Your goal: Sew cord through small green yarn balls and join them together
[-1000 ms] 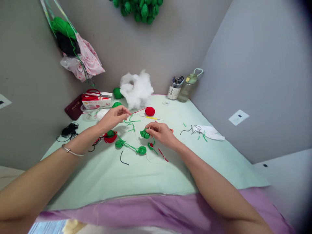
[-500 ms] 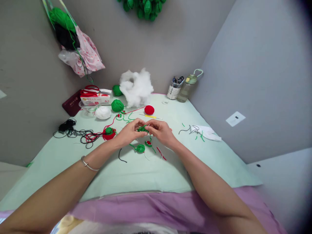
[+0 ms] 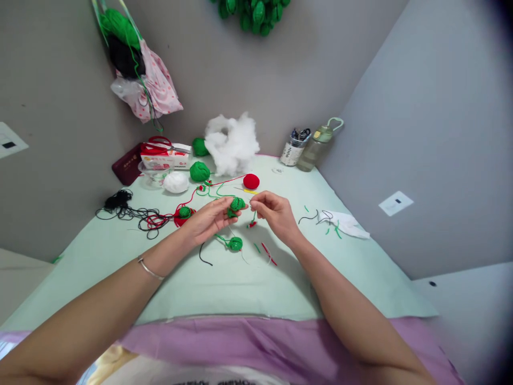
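Note:
My left hand holds a small green crocheted piece at its fingertips, just above the pale green cloth. My right hand is pinched beside it on a green strand from which a tiny red and green bit dangles. Another green crocheted piece lies on the cloth below both hands, joined by green yarn. A red and green crocheted piece sits left of my left hand.
Green yarn balls, a white ball, a red ball, white stuffing, a yellow crochet hook, tangled black yarn, a jar of pens, a bottle, a white tissue, a hanging bag.
My left hand came in from the far left to meet my right hand, and both now lift the green piece off the cloth. The view shifted slightly.

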Action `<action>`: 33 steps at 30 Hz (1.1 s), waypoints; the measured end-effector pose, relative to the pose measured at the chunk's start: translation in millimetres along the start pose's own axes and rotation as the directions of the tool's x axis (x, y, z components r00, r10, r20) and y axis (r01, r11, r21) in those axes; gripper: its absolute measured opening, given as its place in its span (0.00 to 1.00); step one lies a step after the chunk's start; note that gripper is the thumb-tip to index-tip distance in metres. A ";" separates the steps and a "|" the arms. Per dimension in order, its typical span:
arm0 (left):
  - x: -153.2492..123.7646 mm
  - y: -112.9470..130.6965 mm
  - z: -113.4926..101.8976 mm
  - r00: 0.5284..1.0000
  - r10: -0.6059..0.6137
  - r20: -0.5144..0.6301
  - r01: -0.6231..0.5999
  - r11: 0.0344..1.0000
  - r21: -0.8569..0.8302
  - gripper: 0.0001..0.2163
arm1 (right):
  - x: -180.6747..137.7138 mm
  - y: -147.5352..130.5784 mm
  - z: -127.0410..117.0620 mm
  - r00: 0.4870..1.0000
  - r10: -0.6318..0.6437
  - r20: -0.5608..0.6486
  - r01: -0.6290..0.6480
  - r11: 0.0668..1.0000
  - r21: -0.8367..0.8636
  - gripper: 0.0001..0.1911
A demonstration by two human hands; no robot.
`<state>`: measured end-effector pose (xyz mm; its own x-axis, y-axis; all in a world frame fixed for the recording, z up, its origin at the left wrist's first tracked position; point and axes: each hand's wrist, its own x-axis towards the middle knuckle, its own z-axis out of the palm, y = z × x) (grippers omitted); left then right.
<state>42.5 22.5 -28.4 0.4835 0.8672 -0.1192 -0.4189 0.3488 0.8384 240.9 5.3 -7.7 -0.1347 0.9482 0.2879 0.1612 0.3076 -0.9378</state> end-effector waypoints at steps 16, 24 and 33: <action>1.1 -9.8 -0.8 0.973 0.229 -0.005 -0.215 0.917 0.335 0.16 | -1.7 2.5 5.2 0.999 0.050 0.021 -0.049 0.998 -0.046 0.15; -1.0 -10.9 2.8 0.971 0.233 0.059 -0.236 0.881 0.410 0.15 | 1.2 6.2 0.7 0.993 0.082 0.084 -0.076 0.995 -0.069 0.16; -3.1 -4.3 -1.0 0.966 0.250 0.064 -0.229 0.719 0.656 0.13 | 2.3 6.3 -4.6 0.998 0.024 -0.050 -0.032 0.989 -0.147 0.10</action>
<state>42.0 18.7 -32.1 0.4115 0.9023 0.1284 0.0927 -0.1815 0.9790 246.1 9.8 -12.1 -0.0816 0.9582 0.2742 0.3075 0.2859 -0.9076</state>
